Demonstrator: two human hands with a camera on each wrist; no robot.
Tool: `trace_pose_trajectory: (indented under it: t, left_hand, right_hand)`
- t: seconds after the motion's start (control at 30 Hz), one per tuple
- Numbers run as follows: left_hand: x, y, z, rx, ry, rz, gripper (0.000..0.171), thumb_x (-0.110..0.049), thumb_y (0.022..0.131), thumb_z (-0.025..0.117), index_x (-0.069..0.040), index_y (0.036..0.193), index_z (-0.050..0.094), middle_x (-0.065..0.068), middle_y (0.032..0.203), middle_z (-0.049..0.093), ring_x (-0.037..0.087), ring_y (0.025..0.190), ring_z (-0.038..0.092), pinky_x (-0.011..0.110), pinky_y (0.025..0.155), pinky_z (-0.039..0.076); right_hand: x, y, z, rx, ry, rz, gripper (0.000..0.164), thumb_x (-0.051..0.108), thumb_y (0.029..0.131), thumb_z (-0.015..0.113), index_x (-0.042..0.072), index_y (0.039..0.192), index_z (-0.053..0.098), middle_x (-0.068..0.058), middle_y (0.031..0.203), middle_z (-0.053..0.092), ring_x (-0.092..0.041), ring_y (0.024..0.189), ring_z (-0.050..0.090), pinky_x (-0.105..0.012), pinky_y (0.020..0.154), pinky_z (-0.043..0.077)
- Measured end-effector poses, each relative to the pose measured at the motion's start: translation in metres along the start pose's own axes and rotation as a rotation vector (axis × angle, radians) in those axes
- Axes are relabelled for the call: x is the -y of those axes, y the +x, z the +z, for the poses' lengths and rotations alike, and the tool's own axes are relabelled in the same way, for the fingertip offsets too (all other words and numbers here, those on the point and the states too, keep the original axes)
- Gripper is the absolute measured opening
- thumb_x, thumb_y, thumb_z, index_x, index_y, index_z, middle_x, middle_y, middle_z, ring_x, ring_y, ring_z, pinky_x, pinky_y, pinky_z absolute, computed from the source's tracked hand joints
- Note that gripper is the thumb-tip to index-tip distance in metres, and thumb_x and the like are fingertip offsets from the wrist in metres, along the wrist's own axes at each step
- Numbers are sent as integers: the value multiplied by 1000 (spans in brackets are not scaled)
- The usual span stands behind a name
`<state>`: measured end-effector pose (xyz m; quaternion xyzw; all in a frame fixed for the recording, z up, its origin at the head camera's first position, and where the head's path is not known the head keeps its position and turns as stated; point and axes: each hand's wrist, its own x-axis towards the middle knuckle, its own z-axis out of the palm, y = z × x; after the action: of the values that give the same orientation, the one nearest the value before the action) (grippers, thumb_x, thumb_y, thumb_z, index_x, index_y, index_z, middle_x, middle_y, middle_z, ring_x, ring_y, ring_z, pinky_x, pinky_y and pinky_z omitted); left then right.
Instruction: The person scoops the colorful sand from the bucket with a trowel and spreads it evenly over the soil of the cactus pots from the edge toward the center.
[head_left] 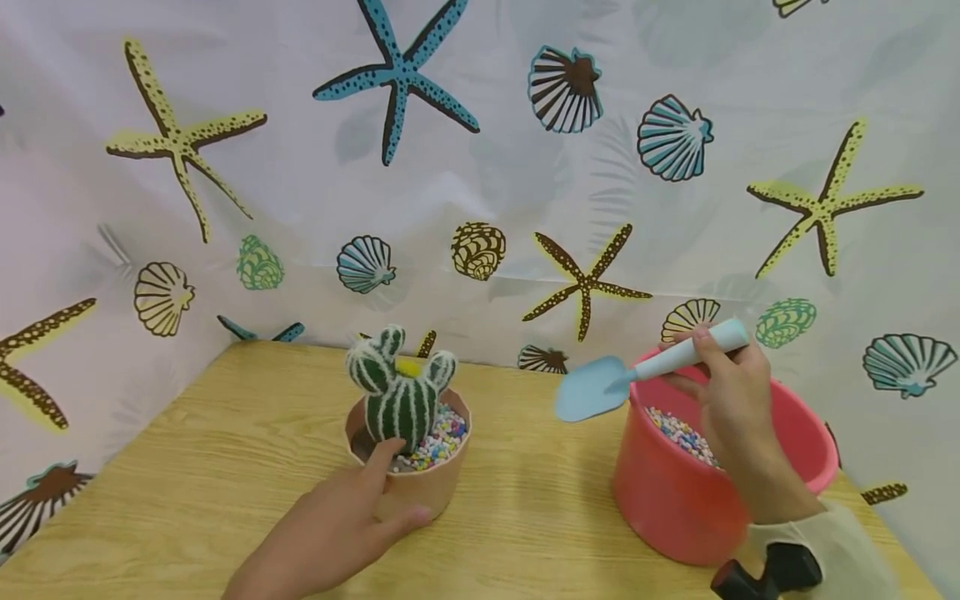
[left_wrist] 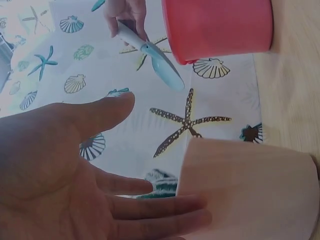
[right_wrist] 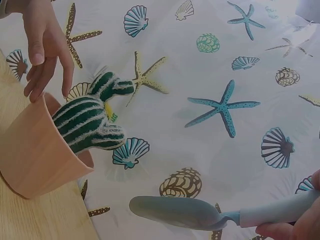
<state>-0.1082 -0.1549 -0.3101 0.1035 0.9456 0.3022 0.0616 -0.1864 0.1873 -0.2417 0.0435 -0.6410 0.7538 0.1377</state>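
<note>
A green knitted-looking cactus (head_left: 402,408) with white stripes stands in a peach flower pot (head_left: 420,492), with colourful pebbles (head_left: 442,437) on one side of it. My left hand (head_left: 337,521) is at the pot's near left side, fingers extended; in the left wrist view its fingertips (left_wrist: 200,218) touch or nearly touch the pot wall. With my right hand (head_left: 731,400) I grip the pale handle of a light blue trowel (head_left: 596,389). The trowel's blade hangs in the air left of a red bucket (head_left: 675,492), and no pebbles show on it.
More colourful pebbles (head_left: 682,435) lie inside the bucket, right of the pot. Both containers stand on a wood-grain table (head_left: 187,467). Behind it hangs a white cloth (head_left: 480,183) printed with starfish and shells.
</note>
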Motion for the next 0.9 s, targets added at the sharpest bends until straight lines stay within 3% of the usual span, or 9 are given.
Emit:
trace_pose_trajectory:
  t: [0.27,0.4,0.63,0.77,0.9]
  left_hand:
    - [-19,7,7,60,-96,-31,88,-59,84,61,-10,149,27,10,123,64,27,112,62,50,91,48]
    - [-25,9,12,52,-62,6,91,-61,84,59,-8,150,26,11,126,62,28,111,62,51,91,48]
    - [-37,14,22,88,-90,100,88,-59,87,56,-6,150,25,13,149,40,29,130,47,53,104,39]
    - [-43,19,27,100,-78,108,88,-58,87,58,-5,150,25,15,148,41,31,130,47,52,103,39]
    - [-46,25,32,80,-69,172,84,-55,88,59,-2,146,30,18,147,41,32,128,49,50,102,41]
  right_hand:
    - [4,1,-15,-6,28,-17,24,29,97,51,13,111,42,-3,112,52,-15,108,56,-26,77,56]
    - [6,2,-22,-11,54,-42,23,27,97,52,12,112,43,-3,112,51,-15,106,57,-26,76,57]
    - [9,5,-33,-66,80,-61,24,26,97,53,11,112,43,-3,106,55,-13,102,59,-26,73,57]
    - [11,5,-40,-83,104,-78,29,27,95,57,10,114,43,-4,103,55,-13,94,65,-28,70,58]
    - [11,6,-47,-107,101,-82,35,29,93,60,11,117,43,-5,105,54,-13,92,66,-28,69,57]
